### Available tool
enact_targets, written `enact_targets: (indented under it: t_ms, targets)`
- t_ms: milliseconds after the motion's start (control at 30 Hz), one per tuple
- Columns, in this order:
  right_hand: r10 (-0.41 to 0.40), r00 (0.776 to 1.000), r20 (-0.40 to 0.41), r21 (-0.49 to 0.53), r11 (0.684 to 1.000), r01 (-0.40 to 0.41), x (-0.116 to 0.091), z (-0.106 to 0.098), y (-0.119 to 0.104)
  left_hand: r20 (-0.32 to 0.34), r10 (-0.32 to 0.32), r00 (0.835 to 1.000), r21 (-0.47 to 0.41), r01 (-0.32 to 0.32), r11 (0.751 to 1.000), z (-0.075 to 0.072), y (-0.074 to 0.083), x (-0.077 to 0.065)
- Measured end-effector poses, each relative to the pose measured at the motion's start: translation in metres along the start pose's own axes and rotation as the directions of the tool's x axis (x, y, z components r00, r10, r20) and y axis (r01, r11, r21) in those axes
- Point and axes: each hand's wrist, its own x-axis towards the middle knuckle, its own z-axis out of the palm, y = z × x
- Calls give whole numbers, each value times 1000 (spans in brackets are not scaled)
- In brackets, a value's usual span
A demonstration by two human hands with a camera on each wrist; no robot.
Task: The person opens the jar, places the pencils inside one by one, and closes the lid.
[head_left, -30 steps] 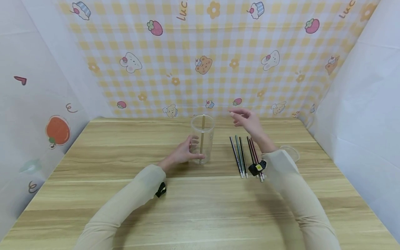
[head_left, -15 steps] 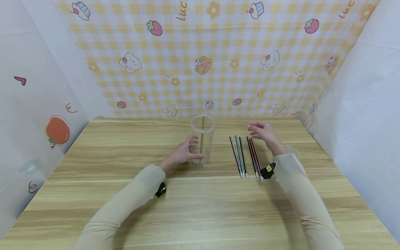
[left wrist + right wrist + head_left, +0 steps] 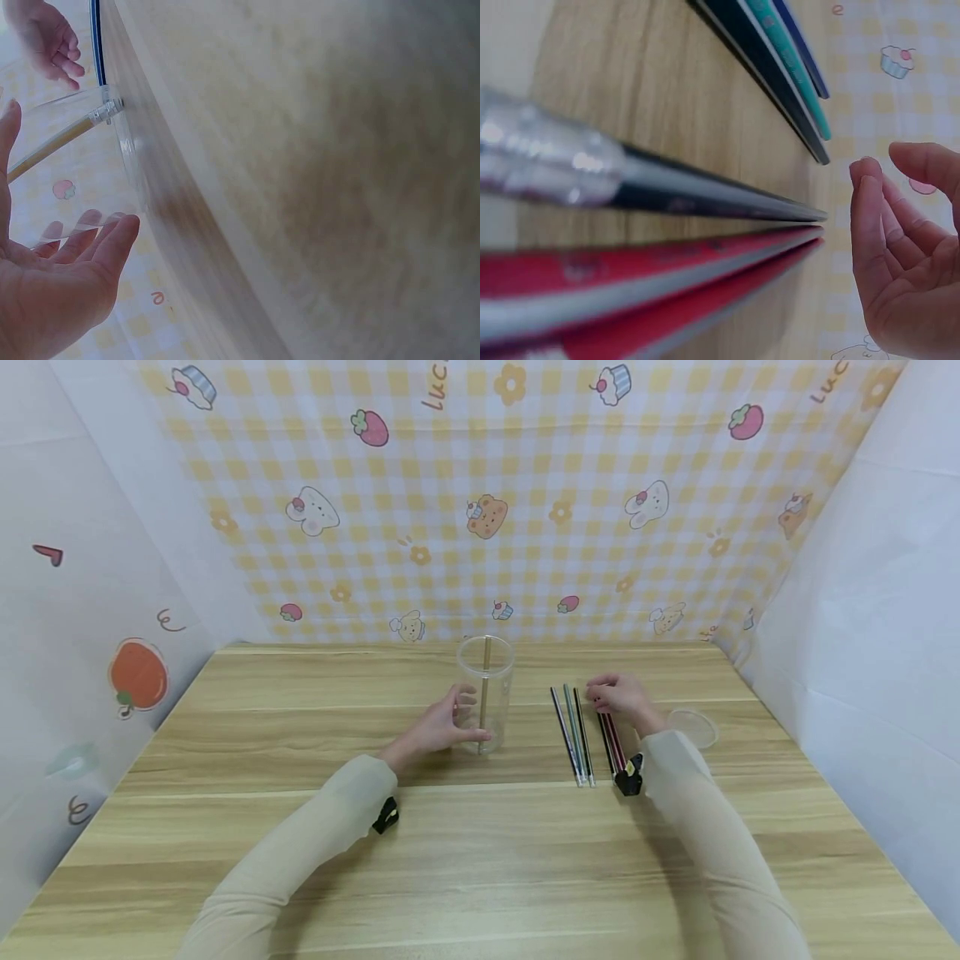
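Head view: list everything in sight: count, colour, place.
Cup: one, clear, upright on table.
Cup pencil: one, gold, inside cup.
Left pencils: three, dark blue, teal and black, right of cup.
Right pencils: three, one black, two red, further right.
Disc: one, clear, right of pencils.
Table: one, light brown, beneath.
Backdrop: one, yellow check, behind.
Side sheets: two, white, left and right.
Sleeves: two, cream, on arms.
Wrist devices: two, black, by cuffs.
Left grip: one, bare, round cup.
Right grip: one, bare, at right pencils' far ends.
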Motion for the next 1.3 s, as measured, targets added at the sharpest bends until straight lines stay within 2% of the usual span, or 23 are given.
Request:
enact_targets:
  t_ms: [100,333,367,533,667,767,900,1100,1167,1300]
  targets:
    - [17,1000,-3,-6,1000,-17,3,4,0,6,7,1000,-10,-7,1000,-1,1,-2]
    - [26,1000,-7,-40,999,-26,12,9,2,53,-2,999,-47,4,999,-5,32,-18]
    - [32,999,-13,-45,998,-32,13,10,2,54,3,999,-44,-1,999,-5,32,-19]
    - [52,998,-40,-87,995,-56,16,15,3,47,7,999,-64,-4,998,-4,21,-12]
    - [62,996,-61,-128,989,-70,18,18,3,24,2,1000,-37,-1,999,-2,6,-5]
    - [54,996,-72,-181,981,-66,18,20,3,9,-2,1000,-17,2,1000,-1,2,-3]
    - [40,995,-92,-280,958,-64,19,23,2,6,2,1000,-20,-2,1000,0,2,-4]
    - [-23,996,-91,-469,883,-23,19,25,-3,0,2,1000,-5,-2,1000,0,4,-4]
    - [-41,995,-89,-504,864,-9,18,26,-5,-5,-1,1000,-6,1,1000,0,4,-3]
    - [-50,995,-91,-527,850,-6,17,27,-7,-3,-8,1000,-8,8,1000,0,3,-2]
